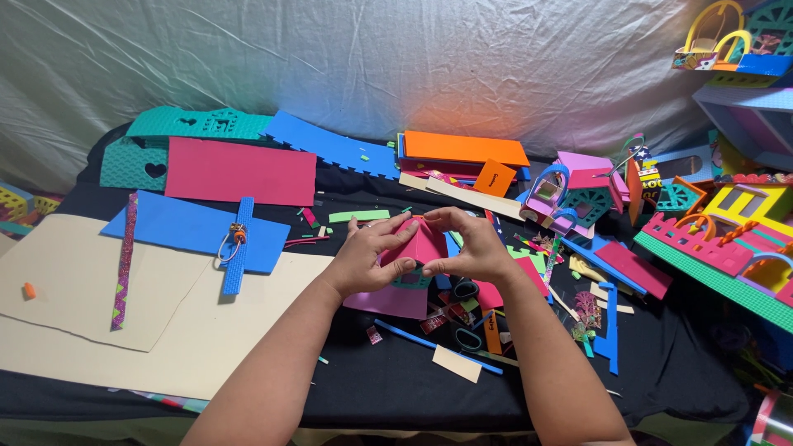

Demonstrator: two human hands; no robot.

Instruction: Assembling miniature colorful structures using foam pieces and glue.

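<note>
Head view looks down on my black-covered table (388, 380), strewn with craft foam. Largest are the cream sheets (74, 289) at my left, then the magenta foam sheet (239, 172), the blue sheet (178, 227) and the orange stack (462, 149) farther back. Finished foam houses (727, 239) crowd my right, with a small pink-roofed house (578, 194) near them. At the centre, both hands close on 1 small magenta foam roof (421, 245) peaked over a teal foam piece (410, 281). My left hand (368, 260) pinches its left slope, thumb low and fingers along the ridge; my right hand (479, 252) pinches the right slope the same way. To do this well, I judge that I should squeeze evenly from both sides, keeping the ridge straight. Black-handled scissors (467, 337) lie just below my right wrist.
</note>
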